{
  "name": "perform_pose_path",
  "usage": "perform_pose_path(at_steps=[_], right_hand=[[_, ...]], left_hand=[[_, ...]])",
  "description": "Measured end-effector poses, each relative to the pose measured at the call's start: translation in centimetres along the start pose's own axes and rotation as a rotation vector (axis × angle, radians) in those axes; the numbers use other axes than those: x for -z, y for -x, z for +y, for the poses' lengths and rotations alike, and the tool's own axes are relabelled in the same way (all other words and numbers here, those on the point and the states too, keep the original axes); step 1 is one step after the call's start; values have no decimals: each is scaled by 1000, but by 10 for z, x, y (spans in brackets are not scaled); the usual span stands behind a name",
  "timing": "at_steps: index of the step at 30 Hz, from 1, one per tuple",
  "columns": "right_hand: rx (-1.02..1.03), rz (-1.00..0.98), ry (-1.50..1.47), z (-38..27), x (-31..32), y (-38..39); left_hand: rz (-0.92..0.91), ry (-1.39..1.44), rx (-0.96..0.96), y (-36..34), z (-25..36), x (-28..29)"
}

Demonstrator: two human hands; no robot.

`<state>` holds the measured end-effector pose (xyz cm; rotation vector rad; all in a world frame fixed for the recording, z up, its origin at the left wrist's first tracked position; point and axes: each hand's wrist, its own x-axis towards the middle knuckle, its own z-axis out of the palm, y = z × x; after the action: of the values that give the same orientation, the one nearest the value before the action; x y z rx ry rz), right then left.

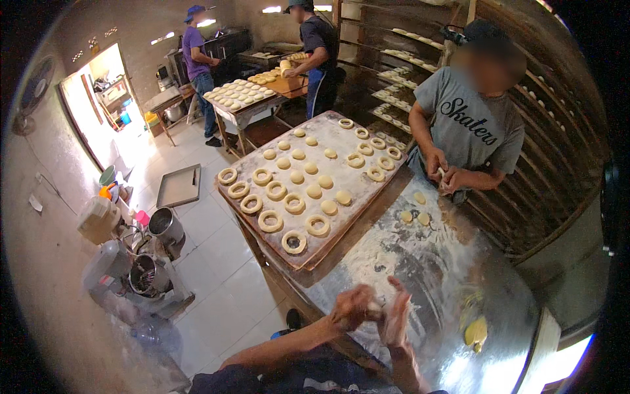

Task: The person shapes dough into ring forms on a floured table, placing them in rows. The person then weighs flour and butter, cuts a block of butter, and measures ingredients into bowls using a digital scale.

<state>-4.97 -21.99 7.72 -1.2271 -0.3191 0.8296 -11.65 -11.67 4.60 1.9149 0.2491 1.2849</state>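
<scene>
Both hands are working at the near edge of the floured metal table (433,262): the left hand (351,307) is curling loosely closed over a small piece of dough (375,306), and the right hand (397,318) is pressing in against it from the other side, index finger sticking out straight, the other fingers half bent. The dough is sitting between the two hands, mostly hidden, so how firmly it is being held I cannot tell. Likely trouble: the hands are hovering close to the table's front edge, so a slack pinch risks the piece dropping toward the tiled floor (223,276). The flour is lying patchy here, with bare shiny metal showing, so dough set down there is likely sticking. The wooden board (367,223) of dough rings (294,241) and rounds is sitting just beyond the hands, its near corner overhanging the table; a careless elbow or forearm is apt to be nudging it or squashing the nearest ring. Across the table another person's hands (443,177) are shaping dough too, beside three small rounds (415,213). A yellowish scraper-like thing (476,331) is lying to the right, well apart.
</scene>
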Motion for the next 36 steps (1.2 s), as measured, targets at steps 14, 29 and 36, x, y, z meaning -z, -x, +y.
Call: perform_pose_path(at_steps=[14,29,36], right_hand=[[-14,-329,119,14,-129,-87],[-26,-499,294,30,-360,-215],[219,-395,509,52,-425,-273]], left_hand=[[142,99,440,-73,-49,111],[141,-401,-199,-181,-184,296],[245,-290,-12,-218,-226,332]])
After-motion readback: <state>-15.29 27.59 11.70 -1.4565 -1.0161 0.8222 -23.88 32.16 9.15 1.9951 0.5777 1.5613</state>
